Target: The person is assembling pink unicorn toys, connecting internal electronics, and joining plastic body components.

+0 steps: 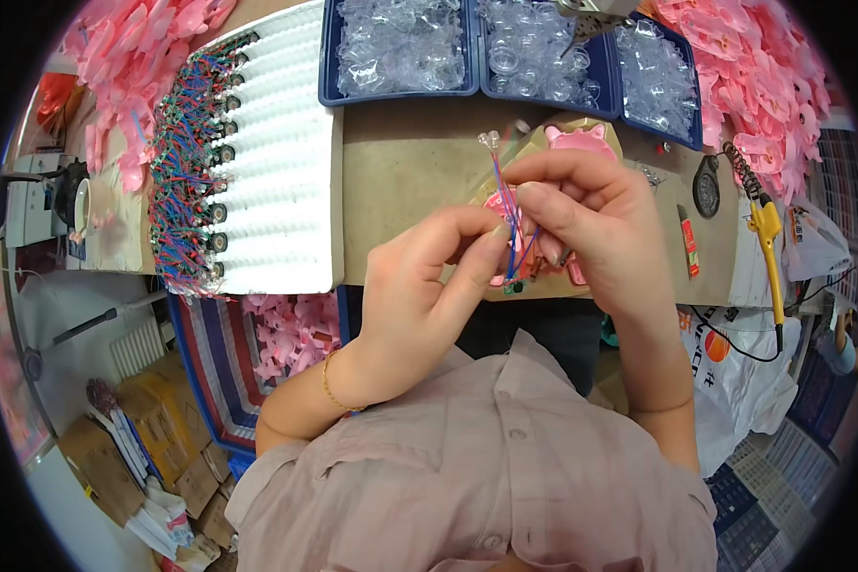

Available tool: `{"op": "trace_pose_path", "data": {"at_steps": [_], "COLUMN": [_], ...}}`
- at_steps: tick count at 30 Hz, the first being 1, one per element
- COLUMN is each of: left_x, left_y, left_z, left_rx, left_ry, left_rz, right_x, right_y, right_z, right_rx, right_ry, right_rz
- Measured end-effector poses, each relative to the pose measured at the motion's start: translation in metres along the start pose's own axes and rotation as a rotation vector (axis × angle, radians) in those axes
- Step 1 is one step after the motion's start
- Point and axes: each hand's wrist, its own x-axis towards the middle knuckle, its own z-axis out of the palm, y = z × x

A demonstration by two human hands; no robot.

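My left hand (pixel 424 291) and my right hand (pixel 596 224) meet over the front of the table, each in a pinch. Between their fingertips run thin blue and red-purple wires (pixel 500 181). Small clear bulbs (pixel 489 141) top the wires, and a little green piece (pixel 513 285) shows at their lower end. Both hands grip these wires. Behind my right hand lies a pink animal-shaped plastic part (pixel 582 139), with ears, on a brownish mat; my fingers cover much of it.
A white foam tray (pixel 286 162) holds rows of wired round parts on the left. Blue bins (pixel 400 97) of clear plastic pieces line the back. Pink plastic parts (pixel 763 76) pile at both far corners. A yellow soldering iron (pixel 767 229) and a red tube (pixel 688 243) are at right.
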Motion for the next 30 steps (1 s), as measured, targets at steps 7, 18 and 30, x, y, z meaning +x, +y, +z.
{"op": "trace_pose_path", "data": {"at_steps": [7, 18, 30], "left_x": [0.007, 0.002, 0.000], "left_y": [0.000, -0.008, -0.008], "left_z": [-0.001, 0.002, 0.000], "left_rx": [-0.125, -0.451, -0.451], "left_ry": [-0.018, 0.037, 0.056], "left_rz": [0.003, -0.049, 0.049], "right_x": [0.001, -0.001, -0.022], "right_y": [0.013, 0.013, 0.011], "right_z": [0.006, 0.003, 0.020], "right_rx": [0.107, 0.137, 0.054], "right_ry": [0.124, 0.032, 0.115], "right_rz": [-0.136, 0.074, -0.234]}}
